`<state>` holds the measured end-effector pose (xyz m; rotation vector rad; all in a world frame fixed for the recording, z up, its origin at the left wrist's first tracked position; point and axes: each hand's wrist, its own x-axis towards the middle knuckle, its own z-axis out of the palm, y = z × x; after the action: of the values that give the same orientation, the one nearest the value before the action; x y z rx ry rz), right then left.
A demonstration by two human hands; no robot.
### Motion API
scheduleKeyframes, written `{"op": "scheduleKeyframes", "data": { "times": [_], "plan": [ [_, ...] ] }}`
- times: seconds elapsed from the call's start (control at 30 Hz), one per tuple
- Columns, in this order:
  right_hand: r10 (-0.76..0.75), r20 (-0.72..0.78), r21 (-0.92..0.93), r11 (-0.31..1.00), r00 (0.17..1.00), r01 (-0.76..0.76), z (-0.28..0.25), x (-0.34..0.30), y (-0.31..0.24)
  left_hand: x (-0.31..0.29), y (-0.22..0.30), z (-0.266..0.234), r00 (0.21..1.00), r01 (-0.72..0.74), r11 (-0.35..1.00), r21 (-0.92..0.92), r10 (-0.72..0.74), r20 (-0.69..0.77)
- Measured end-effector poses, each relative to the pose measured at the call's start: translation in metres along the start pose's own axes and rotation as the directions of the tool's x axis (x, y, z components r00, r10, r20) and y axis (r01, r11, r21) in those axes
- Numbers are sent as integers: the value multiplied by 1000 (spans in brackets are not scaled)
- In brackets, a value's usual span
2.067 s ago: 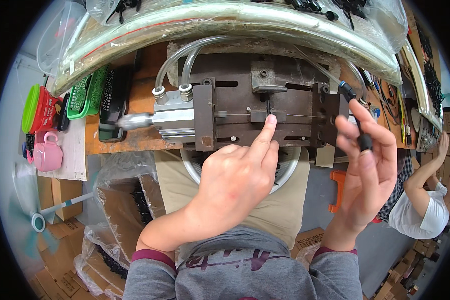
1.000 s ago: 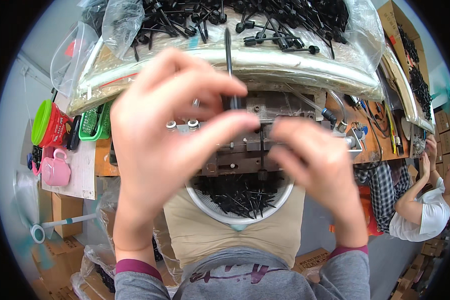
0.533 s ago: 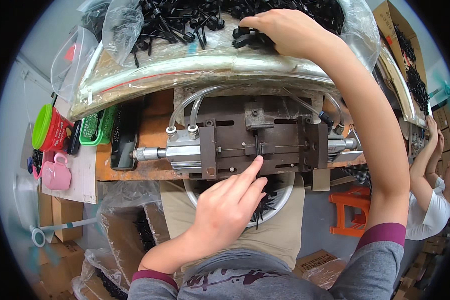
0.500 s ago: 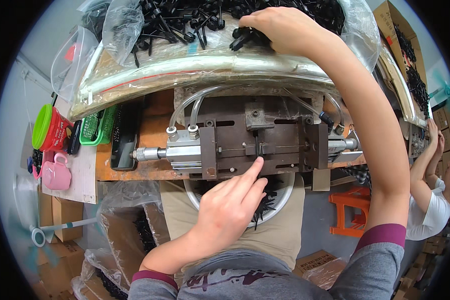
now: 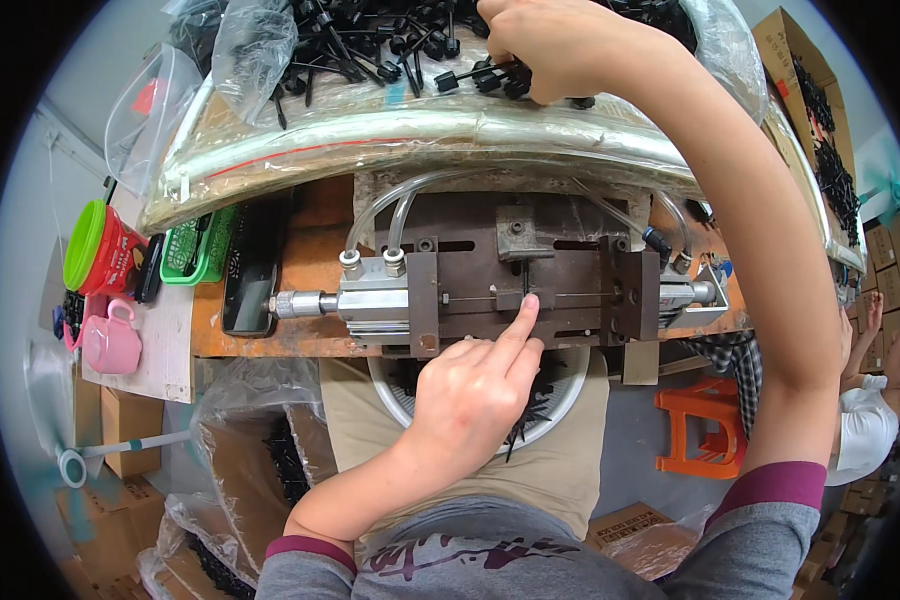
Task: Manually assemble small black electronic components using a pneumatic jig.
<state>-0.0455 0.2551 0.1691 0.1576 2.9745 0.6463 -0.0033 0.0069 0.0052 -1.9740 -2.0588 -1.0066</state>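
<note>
In front of me a dark metal fixture (image 5: 470, 215) holds a thin black pin-like part (image 5: 526, 272) upright at its middle. My left hand (image 5: 475, 395) reaches over it with the index finger stretched out, its tip at the lower end of that part; the other fingers are loosely bent and hold nothing. My right hand (image 5: 560, 45) is at the far side, over a heap of black plastic parts (image 5: 345, 50) with thin stems and thick heads. Several of these parts stick out from under it. Its fingertips are largely hidden.
Air cylinders (image 5: 375, 300) with clear hoses flank the fixture. A plastic-wrapped tray rim (image 5: 410, 135) curves behind it. Left are a phone-like black tray (image 5: 250, 290), green basket (image 5: 215, 255), red tub (image 5: 100, 260) and pink cup (image 5: 112, 340). A white-rimmed bowl (image 5: 570, 405) sits on my lap.
My right hand has shifted slightly farther up over the heap, and the loose parts beside it have moved. My left fingertip has edged slightly up and right onto the fixture's middle.
</note>
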Motion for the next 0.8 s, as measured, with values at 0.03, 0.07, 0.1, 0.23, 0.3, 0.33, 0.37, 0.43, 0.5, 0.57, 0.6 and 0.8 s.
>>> {"op": "scheduleKeyframes", "data": {
  "times": [0.03, 0.07, 0.1, 0.23, 0.3, 0.33, 0.37, 0.43, 0.5, 0.57, 0.6, 0.8],
  "plan": [
    [23, 35, 16, 1000, 999, -24, 3, 5, 0, 0, 0, 0, 1000, -3, 1000, -1, 3, 1],
    [46, 71, 32, 998, 996, -48, 5, 8, -1, 1, 0, -1, 1000, -6, 1000, -2, 6, 1],
    [55, 92, 33, 998, 994, -58, 3, 10, -2, 1, 0, -2, 1000, -6, 1000, -2, 6, 0],
    [7, 72, 49, 999, 997, -10, 5, 12, 0, 0, -1, -2, 1000, -6, 1000, -9, 6, 8],
    [-73, -58, 79, 994, 996, 78, 7, 3, 2, -1, -3, -2, 1000, -7, 1000, -11, 7, 12],
    [-109, -157, 96, 987, 982, 126, 4, -13, 1, 0, -3, -2, 1000, -12, 1000, -7, 12, 13],
    [-112, -207, 107, 985, 972, 136, 21, -1, 15, 0, -2, -2, 1000, -17, 1000, -3, 17, 15],
    [-90, -217, 134, 984, 972, 121, 28, 4, 20, 0, -2, -2, 1000, -18, 1000, -9, 18, 14],
    [-40, -140, 169, 983, 989, 64, 30, -3, 23, 0, -2, -3, 1000, -14, 1000, -25, 14, 9],
    [-56, -141, 211, 974, 988, 86, 30, -4, 21, 0, -1, -9, 999, -21, 997, -79, 23, 29],
    [-63, -141, 233, 968, 988, 95, 29, -4, 19, -1, -1, -14, 999, -24, 994, -108, 29, 40],
    [-97, -307, 170, 973, 947, 154, 35, -1, 20, 4, 9, -56, 989, -45, 968, -246, 78, 124]
  ]
}}
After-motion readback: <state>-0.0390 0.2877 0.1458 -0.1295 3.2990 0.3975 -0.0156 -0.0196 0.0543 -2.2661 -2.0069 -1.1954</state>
